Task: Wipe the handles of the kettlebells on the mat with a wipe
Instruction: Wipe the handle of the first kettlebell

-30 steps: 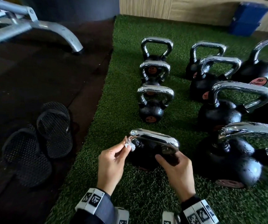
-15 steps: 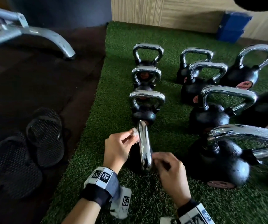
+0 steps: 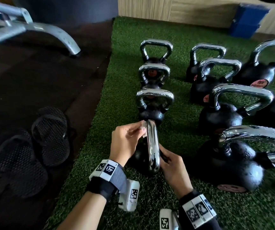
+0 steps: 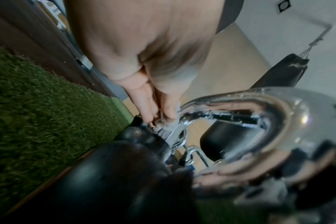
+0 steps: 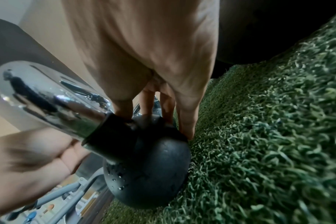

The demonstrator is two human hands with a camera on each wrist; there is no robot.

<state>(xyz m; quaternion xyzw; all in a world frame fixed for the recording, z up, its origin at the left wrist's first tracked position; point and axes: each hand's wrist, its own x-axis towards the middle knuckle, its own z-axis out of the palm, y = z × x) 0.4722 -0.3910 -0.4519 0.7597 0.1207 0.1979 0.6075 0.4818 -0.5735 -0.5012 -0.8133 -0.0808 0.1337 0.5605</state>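
While the head view is taken from above, the nearest black cast-iron kettlebell with a chrome handle (image 3: 153, 146) is seen at lower centre of the frame, standing on the green artificial-turf mat (image 3: 90, 146) with its handle turned edge-on to the camera. A small crumpled white wipe (image 3: 142, 128) is pinched between thumb and fingers of the left hand (image 3: 125, 143) and pressed against the far end of that handle. The black body of the kettlebell is gripped by the curled fingers of the right hand (image 3: 173, 166), just right of the handle. Three smaller chrome-handled kettlebells (image 3: 155, 100) are lined up beyond it towards the top of the frame, and larger ones (image 3: 224, 113) are set at the right. A pair of black perforated sandals (image 3: 34, 146) is seen on the dark floor at lower left, and a grey metal machine frame (image 3: 34, 30) at upper left.

In the left wrist view, the wipe (image 4: 169, 122) is held by the fingertips (image 4: 153, 112) at centre, against the bend of the handle (image 4: 278, 121) where it meets the black body.

In the right wrist view, the fingers (image 5: 184, 121) are curled down over the round black body (image 5: 150, 166) at centre, with turf (image 5: 269, 136) filling the right of the frame.
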